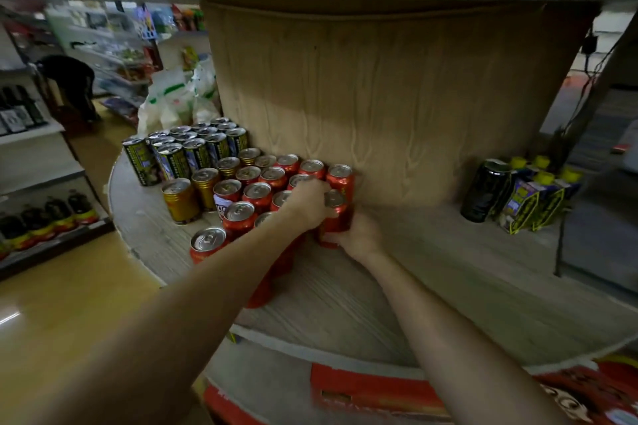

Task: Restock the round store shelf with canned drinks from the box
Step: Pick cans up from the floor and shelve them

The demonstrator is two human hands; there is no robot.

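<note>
A round shelf (431, 272) of grey wood grain rings a brown wood-look column (397, 97). At the bottom edge lies a red box (373, 390), partly out of view, below the shelf rim. A block of red cans (257, 195) stands upright on the shelf against the column, with gold cans (181, 198) just to its left and dark green cans (193, 148) behind those. Well apart on the right stand a black can (486, 190) and small yellow-capped cartons (538, 193). The left hand (310, 202) curls over the top of a can at the block's right edge. The right hand (355, 235) cups the base of one red can (336, 214) there; both grips are closed on cans.
</note>
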